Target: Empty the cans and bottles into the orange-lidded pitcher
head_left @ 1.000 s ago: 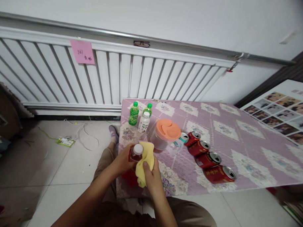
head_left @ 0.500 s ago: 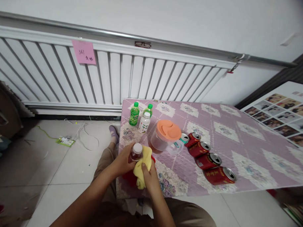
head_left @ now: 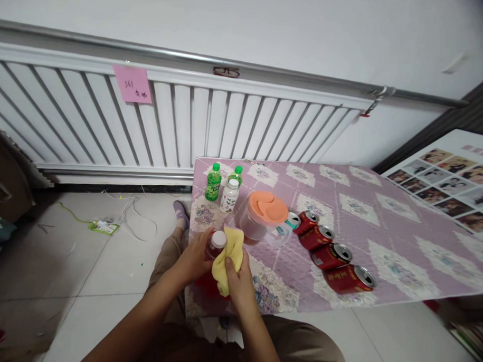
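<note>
Your left hand (head_left: 194, 257) grips the bottle (head_left: 216, 246), cap up, long axis near upright, at the surface's (head_left: 288, 267) near-left corner; your right hand (head_left: 240, 278), clasping the cloth (head_left: 230, 259), adjoins its right side.

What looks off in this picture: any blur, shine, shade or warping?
Head view: the cloth looks bright, the bottle against it darker; head view: the cans glint on their silver tops; head view: the floor dims toward the lower left; head view: the photos near the right edge seem stretched, likely a wide-angle effect, and too soft for fine detail.
</note>
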Tool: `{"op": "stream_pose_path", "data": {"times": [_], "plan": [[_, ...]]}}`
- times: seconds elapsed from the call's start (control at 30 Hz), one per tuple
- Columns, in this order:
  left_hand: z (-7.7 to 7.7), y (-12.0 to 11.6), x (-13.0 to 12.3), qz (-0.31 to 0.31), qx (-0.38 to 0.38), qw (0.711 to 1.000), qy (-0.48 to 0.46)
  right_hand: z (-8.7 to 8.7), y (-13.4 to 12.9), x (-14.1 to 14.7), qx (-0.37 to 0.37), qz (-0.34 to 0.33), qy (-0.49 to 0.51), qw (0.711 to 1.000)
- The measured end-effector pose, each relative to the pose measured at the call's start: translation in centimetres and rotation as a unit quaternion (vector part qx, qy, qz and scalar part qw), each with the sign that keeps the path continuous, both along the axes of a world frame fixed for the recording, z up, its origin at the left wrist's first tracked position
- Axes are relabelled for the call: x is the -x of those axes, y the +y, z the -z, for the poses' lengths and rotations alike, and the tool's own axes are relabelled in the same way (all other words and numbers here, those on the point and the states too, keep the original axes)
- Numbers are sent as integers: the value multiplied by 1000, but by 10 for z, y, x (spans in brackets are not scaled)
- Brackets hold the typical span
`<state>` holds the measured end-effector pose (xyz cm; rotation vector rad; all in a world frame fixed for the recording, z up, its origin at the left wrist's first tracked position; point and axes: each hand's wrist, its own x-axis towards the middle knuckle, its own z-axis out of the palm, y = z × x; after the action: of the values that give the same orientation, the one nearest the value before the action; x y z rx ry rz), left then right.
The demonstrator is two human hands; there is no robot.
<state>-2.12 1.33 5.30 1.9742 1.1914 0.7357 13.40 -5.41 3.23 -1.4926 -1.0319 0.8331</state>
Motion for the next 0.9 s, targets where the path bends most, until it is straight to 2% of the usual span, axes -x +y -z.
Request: {"op": "stream_pose_path", "data": {"times": [0.13,0.23,0.33,0.53,0.67,0.77,0.9], "plan": [[-5,9,9,57,-10,998,1,18,3,-3,26,-15,2,1000],[-8,13,10,74,-23,997,-19,26,3,-4,36,-17,12,999],[-9,11,6,62,-18,997,-44,22,0,-4,44,-16,28,999],[-1,2,-8,-15,40,996,-77,1,-3,-1,12,4,27,1000],[7,3,-12,-37,10,997,-63,1,0,-2,18,-3,6,1000],[9,5,-8,4,-15,998,-55,10,2,-3,35,-15,12,999],[5,11,4,72,1,996,-47,26,3,-4,65,-25,32,997]]}}
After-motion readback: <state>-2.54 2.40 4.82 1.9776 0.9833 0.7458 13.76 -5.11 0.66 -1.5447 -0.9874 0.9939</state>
